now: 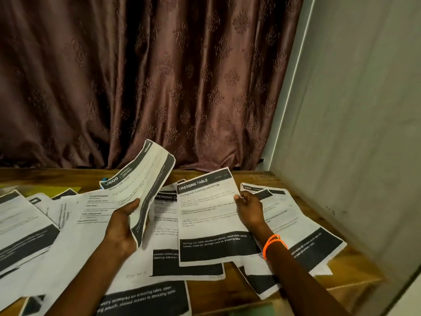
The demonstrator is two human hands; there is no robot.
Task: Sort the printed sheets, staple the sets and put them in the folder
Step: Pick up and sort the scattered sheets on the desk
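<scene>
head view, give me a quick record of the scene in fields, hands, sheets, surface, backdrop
left hand: grips a curled bundle of sheets, lifted off the table
right hand: pinches the right edge of the dressing table sheet
wrist: orange bands on the right wrist
surface: wooden table strewn with overlapping loose sheets
backdrop: brown patterned curtain, pale wall on the right
stapler, folder: cannot tell

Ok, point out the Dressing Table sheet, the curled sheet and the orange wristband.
Dressing Table sheet [211, 215]: head view, middle of the printed page.
Curled sheet [145, 179]: head view, white middle of the bent page.
Orange wristband [272, 244]: head view, band on the right wrist.
</scene>
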